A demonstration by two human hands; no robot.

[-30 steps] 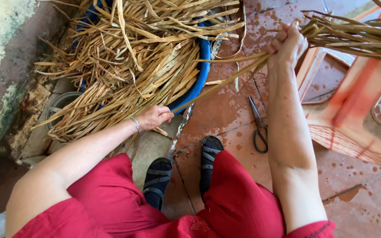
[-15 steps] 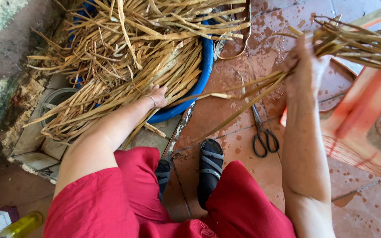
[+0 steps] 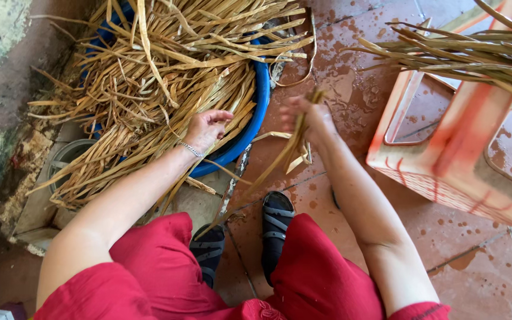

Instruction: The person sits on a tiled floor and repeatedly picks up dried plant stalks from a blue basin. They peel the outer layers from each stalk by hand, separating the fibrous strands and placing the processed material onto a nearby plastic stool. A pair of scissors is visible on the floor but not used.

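L hand (image 3: 208,127) is resting on the heap of dried reed strips (image 3: 149,89) filling the blue tub (image 3: 255,127), fingers curled loosely round a few strands. R hand (image 3: 304,114), blurred, is clenching a long strip (image 3: 268,172) that's trailing down toward the black sandals (image 3: 277,222). Orange plastic stool (image 3: 445,160) w/ another reed bundle (image 3: 475,56) is standing nearby on wet tiled floor (image 3: 481,266).

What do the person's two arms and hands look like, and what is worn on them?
Both arms are bare, with no sleeves reaching the forearms and no gloves. The left hand has a thin silver chain bracelet at the wrist. The right hand is motion-blurred; no ring or bracelet can be made out.
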